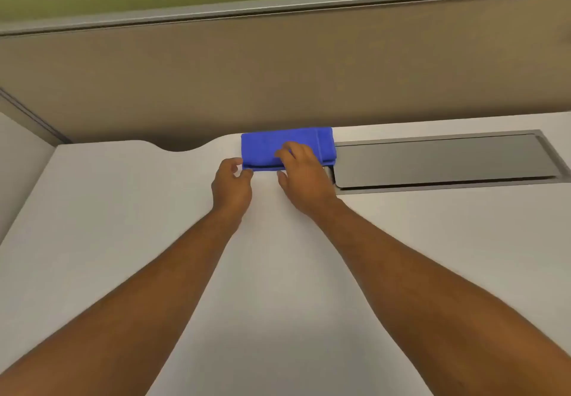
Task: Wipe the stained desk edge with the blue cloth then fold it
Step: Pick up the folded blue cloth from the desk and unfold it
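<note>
The blue cloth lies folded into a flat rectangle at the far edge of the white desk, its right end overlapping the grey cable flap. My right hand rests on the cloth's near middle, fingers spread on top and thumb on the desk. At the cloth's near left corner is my left hand, thumb and fingers curled and touching the folded edge. No stain shows on the desk edge from here.
A grey metal cable flap is set into the desk on the right. A brown partition panel stands right behind the desk's far edge, with a curved notch in that edge to the left of the cloth.
</note>
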The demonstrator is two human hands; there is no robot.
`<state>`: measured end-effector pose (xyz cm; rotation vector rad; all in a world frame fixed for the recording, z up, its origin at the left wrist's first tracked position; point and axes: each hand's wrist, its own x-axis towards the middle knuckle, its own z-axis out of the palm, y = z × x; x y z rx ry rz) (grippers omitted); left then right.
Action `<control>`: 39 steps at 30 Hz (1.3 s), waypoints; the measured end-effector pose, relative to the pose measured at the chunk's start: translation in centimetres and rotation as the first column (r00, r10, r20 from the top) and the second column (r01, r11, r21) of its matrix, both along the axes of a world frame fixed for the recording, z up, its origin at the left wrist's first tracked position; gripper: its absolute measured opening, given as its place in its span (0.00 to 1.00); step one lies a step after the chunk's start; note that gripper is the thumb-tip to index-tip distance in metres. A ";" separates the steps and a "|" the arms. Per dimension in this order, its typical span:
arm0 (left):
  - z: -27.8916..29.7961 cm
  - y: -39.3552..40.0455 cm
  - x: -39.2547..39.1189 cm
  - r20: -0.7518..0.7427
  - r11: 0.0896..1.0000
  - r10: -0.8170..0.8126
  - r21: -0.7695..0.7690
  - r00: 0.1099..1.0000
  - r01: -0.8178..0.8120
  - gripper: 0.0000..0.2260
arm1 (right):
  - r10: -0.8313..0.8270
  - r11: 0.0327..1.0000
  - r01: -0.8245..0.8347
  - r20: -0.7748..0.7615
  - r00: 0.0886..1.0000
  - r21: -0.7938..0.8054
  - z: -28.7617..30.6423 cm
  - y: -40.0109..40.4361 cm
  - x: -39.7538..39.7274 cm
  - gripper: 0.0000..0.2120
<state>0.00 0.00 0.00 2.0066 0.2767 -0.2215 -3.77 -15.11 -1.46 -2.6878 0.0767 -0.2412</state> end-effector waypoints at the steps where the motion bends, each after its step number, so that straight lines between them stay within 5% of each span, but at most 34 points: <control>1: -0.2 -0.2 0.4 -0.014 0.998 0.044 -0.048 0.999 -0.044 0.15 | 0.013 1.000 -0.014 -0.031 0.999 -0.014 -0.4 -0.1 0.6 0.24; 5: -0.2 -0.4 0.9 -0.162 0.940 0.180 -0.264 0.970 -0.218 0.19 | 0.013 0.979 -0.032 -0.095 0.995 -0.203 -1.4 -0.3 2.0 0.23; 10: 1.3 0.2 -0.1 -0.259 0.858 0.093 -0.469 0.961 -0.209 0.17 | 0.028 0.965 -0.032 -0.021 0.999 -0.260 0.4 -0.1 1.6 0.11; 13: 2.7 1.2 -1.6 -0.193 0.762 0.038 -0.629 0.980 -0.154 0.18 | 0.010 0.999 -0.013 0.076 0.997 0.040 2.0 1.0 -0.6 0.10; 16: 4.3 1.8 -4.2 -0.119 0.672 0.009 -0.735 0.993 -0.094 0.25 | -0.031 0.925 -0.025 0.141 0.989 0.379 3.8 2.9 -4.6 0.06; 22: 7.5 4.6 -12.2 -0.016 0.755 -0.085 -0.653 0.996 0.054 0.12 | -0.145 0.687 0.061 0.055 0.988 0.724 7.0 7.3 -11.9 0.13; 27: 9.7 9.3 -18.3 0.035 0.861 0.000 -0.508 0.999 0.018 0.09 | -0.070 0.453 0.070 -0.042 0.997 0.889 9.6 11.7 -17.9 0.15; 32: 11.4 14.9 -23.3 0.063 0.909 0.032 -0.416 0.998 -0.003 0.10 | 0.015 0.432 0.103 -0.122 0.992 0.896 11.4 16.6 -21.9 0.13; 39: 12.6 22.6 -28.2 0.014 0.905 0.081 -0.419 0.997 -0.068 0.18 | 0.241 0.575 0.030 -0.204 0.949 0.818 14.1 23.6 -24.9 0.24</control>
